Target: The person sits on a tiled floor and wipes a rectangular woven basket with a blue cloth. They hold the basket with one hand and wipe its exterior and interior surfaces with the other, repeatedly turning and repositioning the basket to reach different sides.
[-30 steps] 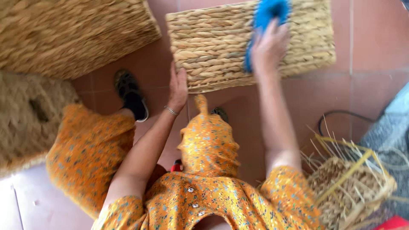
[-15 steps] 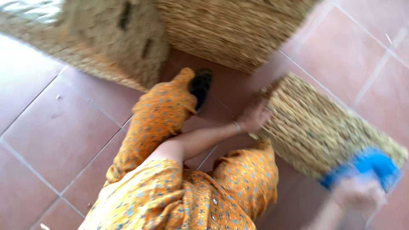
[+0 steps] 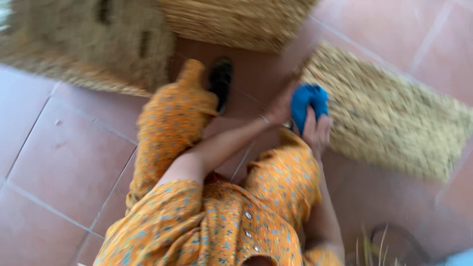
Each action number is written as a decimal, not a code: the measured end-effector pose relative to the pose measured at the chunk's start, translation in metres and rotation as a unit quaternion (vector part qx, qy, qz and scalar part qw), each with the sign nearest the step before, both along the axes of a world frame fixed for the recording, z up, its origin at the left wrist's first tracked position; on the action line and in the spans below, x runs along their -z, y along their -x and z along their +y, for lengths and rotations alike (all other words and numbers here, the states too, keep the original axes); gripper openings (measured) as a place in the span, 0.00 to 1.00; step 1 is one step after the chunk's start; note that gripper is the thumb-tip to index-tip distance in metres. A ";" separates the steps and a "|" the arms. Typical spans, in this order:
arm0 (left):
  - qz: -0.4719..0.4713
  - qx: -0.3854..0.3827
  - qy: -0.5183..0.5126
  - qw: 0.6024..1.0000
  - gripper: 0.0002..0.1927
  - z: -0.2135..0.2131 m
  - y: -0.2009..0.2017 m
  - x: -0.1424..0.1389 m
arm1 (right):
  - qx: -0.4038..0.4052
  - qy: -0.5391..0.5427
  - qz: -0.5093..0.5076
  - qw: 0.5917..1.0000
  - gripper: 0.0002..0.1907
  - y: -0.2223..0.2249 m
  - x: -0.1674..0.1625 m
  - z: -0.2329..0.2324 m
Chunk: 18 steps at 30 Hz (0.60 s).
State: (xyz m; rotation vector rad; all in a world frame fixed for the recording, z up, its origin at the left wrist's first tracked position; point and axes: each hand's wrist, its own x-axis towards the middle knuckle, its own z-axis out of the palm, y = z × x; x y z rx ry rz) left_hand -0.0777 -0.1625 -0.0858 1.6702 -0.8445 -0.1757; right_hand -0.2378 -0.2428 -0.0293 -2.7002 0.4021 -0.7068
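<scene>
A flat woven straw mat (image 3: 394, 118) lies on the red tiled floor at the right. My right hand (image 3: 315, 129) grips a blue cloth (image 3: 308, 102) at the mat's near left corner. My left hand (image 3: 282, 104) rests just left of the cloth, at the mat's edge, its fingers partly hidden behind the cloth. My legs in orange patterned fabric (image 3: 172, 128) stretch out below, with a black shoe (image 3: 220, 81) on one foot. The view is blurred.
Two woven straw baskets stand at the top: one at the left (image 3: 88, 44), another at the centre (image 3: 236, 22). Straw stalks and a dark ring-shaped object (image 3: 394, 246) sit at the lower right. Red floor tiles (image 3: 59, 162) spread to the left.
The camera has swung left and tilted. My right hand has brought the blue cloth back from the mat's far end to its near corner, beside my left hand.
</scene>
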 end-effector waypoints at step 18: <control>0.186 0.076 -0.004 0.979 0.33 0.028 0.033 0.005 | 0.456 0.070 -0.082 0.883 0.29 0.145 0.009 -0.137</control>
